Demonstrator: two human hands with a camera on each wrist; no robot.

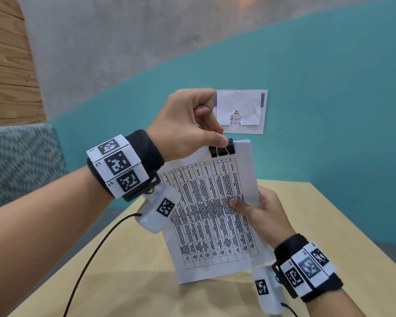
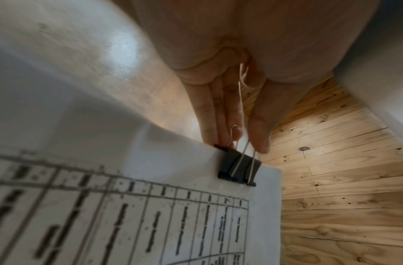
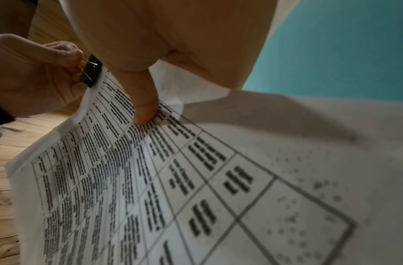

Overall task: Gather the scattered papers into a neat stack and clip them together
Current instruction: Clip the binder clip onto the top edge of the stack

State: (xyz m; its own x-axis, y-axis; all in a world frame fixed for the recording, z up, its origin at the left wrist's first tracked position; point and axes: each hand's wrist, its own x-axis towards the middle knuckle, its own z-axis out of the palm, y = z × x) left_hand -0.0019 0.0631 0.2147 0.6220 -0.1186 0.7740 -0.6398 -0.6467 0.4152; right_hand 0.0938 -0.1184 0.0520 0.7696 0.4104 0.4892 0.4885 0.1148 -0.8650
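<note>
A stack of white papers (image 1: 210, 216) printed with a table is held upright above the table, top edge away from me. A black binder clip (image 1: 222, 149) sits on the stack's top edge near its right corner. My left hand (image 1: 212, 133) pinches the clip's wire handles between thumb and fingers, seen close in the left wrist view at the clip (image 2: 239, 168). My right hand (image 1: 249, 207) grips the stack's right edge, thumb (image 3: 144, 105) pressed on the printed face. The right wrist view shows the papers (image 3: 173, 188) and the clip (image 3: 91, 71).
A light wooden table (image 1: 329, 236) lies below the hands. A teal wall (image 1: 329, 99) with a taped paper notice (image 1: 240, 110) stands behind. A grey patterned seat (image 1: 21, 161) is at the left. A black cable (image 1: 89, 259) hangs from my left wrist.
</note>
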